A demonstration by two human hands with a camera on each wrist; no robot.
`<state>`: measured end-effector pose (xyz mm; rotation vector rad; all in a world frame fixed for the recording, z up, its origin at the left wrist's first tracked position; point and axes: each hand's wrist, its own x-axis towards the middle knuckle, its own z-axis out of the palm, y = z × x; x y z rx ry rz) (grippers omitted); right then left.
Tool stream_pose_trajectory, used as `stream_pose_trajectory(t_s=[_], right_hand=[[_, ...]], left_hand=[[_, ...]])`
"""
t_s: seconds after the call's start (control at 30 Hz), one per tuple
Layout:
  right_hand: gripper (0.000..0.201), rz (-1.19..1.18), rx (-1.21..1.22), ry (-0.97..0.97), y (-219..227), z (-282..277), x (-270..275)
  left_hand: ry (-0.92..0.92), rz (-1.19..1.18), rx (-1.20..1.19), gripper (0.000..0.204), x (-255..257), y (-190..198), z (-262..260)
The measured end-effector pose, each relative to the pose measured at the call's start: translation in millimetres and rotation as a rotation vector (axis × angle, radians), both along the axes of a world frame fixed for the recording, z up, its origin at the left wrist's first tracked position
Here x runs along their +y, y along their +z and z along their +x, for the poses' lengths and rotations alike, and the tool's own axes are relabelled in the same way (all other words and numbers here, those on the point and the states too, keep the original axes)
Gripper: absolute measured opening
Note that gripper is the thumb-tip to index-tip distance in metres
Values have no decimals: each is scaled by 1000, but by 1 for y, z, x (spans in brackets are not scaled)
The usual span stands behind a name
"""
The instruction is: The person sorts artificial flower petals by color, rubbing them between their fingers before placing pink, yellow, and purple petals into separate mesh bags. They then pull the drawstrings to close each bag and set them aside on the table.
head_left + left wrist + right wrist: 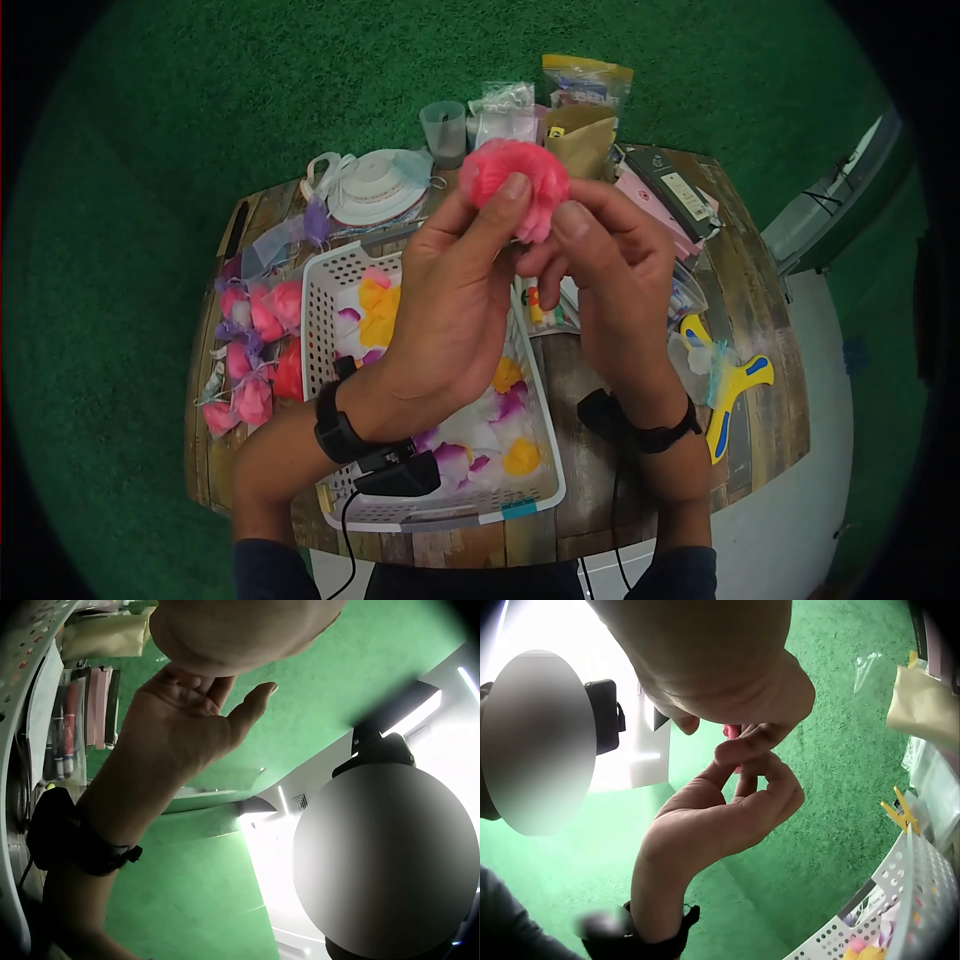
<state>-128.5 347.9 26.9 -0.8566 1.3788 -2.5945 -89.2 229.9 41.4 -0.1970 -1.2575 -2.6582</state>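
Note:
A bunch of soft pink artificial petals [515,180] is held up above the table, its layers ruffled. My left hand [450,300] pinches it, the thumb lying across its near side and the fingers behind. The right hand [625,270] is at its lower right edge, fingers bent toward it. In the right wrist view, a gap shows between the right thumb and the fingers [742,746] touching the petals. That gap also appears in the left wrist view, where the right hand [172,727] has its thumb raised. Both hands hide much of the bunch in the wrist views.
Below the hands stands a white perforated basket [545,440] with yellow, white and purple petals. Small pouches of pink petals [255,400] lie to its left. A ribbon spool [375,185], a plastic cup [445,130] and a yellow tool [735,390] are around it.

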Motion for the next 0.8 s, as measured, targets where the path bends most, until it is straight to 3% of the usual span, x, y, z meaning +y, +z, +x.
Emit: stream_pose_trajectory(t_s=[0.13,0.37,0.43,0.5,0.53,0.73,0.8], right_hand=[[23,76,-82,-60,0,1,-3],[22,-92,-259,148,-6,-6,-2],[33,88,-136,19,7,5,-8],[33,69,-152,42,4,3,-10],[32,94,-134,48,0,0,-10],[21,58,-141,113,-3,-10,-3],[19,55,-89,22,-3,-11,-2]], left_hand=[[-35,38,-61,17,-2,-5,1],[-17,-67,-49,16,-18,4,4],[42,-85,-70,16,-22,1,-2],[20,-100,-77,16,-26,0,0],[-93,-102,-45,14,-31,-4,1],[-151,-81,-113,14,-43,0,-2],[-197,-65,-108,15,-56,3,-4]])
